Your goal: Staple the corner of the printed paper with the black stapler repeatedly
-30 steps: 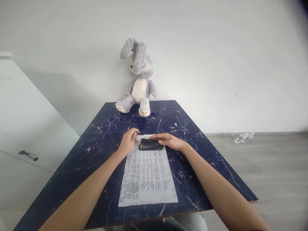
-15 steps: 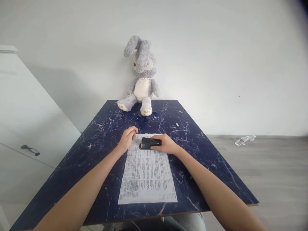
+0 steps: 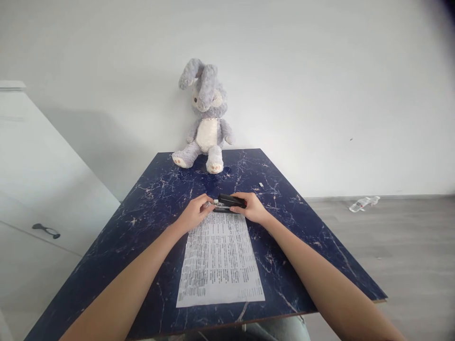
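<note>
My right hand (image 3: 253,207) grips a black stapler (image 3: 232,201) from its right end, thumb below and fingers on top. The stapler lies sideways across the far end of a printed sheet of paper (image 3: 222,265), its jaws apart and facing left. At the stapler's left tip, my left hand (image 3: 196,211) is closed in a pinch at the sheet's far left corner. A small white bit shows between the left fingertips and the jaws; whether it is the paper's corner is hard to make out. The rest of the sheet lies flat, print facing up.
A grey plush rabbit (image 3: 209,130) sits at the table's far edge against the wall. On the dark blue marbled table (image 3: 142,246) lies a small white piece (image 3: 261,184). A white cabinet (image 3: 46,189) stands at left; a clear plastic item (image 3: 363,204) is on the floor at right.
The stapler has moved right and slightly away from me, its top arm now tilted up. My left hand has come right, to the stapler's tip. The camera view has shifted a little.
</note>
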The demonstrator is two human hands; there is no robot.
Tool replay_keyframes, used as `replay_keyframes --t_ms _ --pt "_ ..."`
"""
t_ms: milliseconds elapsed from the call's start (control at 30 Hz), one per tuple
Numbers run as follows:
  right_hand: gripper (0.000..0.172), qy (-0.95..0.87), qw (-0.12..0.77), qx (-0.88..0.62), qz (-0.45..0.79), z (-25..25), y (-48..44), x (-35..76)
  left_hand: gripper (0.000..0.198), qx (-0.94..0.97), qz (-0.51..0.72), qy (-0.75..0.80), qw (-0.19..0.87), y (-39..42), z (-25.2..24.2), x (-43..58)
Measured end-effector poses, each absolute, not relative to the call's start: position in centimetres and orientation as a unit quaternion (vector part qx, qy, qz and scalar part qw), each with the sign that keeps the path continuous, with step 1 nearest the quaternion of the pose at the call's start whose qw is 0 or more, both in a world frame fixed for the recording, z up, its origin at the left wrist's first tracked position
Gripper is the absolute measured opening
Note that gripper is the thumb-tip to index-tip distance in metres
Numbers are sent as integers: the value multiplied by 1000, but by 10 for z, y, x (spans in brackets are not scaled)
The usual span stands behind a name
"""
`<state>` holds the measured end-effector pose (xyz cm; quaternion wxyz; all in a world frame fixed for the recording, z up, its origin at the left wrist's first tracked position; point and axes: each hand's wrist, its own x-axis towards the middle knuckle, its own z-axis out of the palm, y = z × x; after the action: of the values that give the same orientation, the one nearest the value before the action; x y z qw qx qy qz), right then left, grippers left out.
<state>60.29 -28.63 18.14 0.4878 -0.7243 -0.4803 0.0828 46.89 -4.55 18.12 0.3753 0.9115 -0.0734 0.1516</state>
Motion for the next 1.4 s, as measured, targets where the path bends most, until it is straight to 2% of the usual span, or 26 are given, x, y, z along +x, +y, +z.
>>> replay_keyframes --t_ms 167,300,367,700,900,1000,1133,1400 --pt "34 -440 518 -727 101 177 -300 630 25 891 228 -41 390 -29 179 472" --pt "36 -408 530 -739 88 173 -304 640 36 810 256 27 528 -17 173 478" --pt "35 -417 522 -739 86 173 -302 638 40 784 263 33 561 -17 173 479" --pt "35 -504 460 -716 145 174 -284 601 33 805 264 -2 532 -55 187 467" --pt "35 -507 465 -712 143 176 -280 598 34 806 227 25 546 -59 182 467" --pt "33 -509 460 -717 121 175 -280 599 38 846 247 -3 472 -56 183 467" --pt "33 -503 453 -728 111 174 -282 602 30 890 246 -38 381 -49 183 467" --pt "33 -485 450 -744 93 172 -286 614 20 921 136 -31 363 -48 178 470"
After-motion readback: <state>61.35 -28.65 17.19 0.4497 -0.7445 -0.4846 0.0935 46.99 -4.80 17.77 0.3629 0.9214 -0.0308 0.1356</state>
